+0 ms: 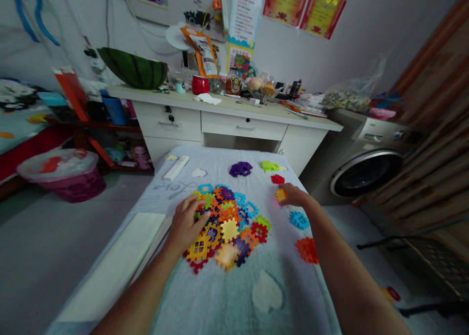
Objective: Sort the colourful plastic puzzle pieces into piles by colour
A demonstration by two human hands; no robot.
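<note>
A mixed pile of plastic interlocking tiles (229, 230) in yellow, orange, red, purple, blue and green covers the middle of the cloth. On its left edge rests my left hand (187, 221), thumb and fingers apart, touching tiles but gripping none that I can see. My right hand (291, 195) pinches a yellow interlocking tile (281, 195) at the cloth's right side. Around it are sorted groups: purple tiles (241, 169), green tiles (270, 166), red tiles (277, 178), blue tiles (299, 219) and orange-red tiles (307, 250).
The table wears a pale blue cloth (220, 305). A white remote (176, 168) and a long white box (117, 266) lie at its left. Behind stands a white desk (172, 115) with a cut watermelon (135, 69). A washing machine (362, 154) is at right.
</note>
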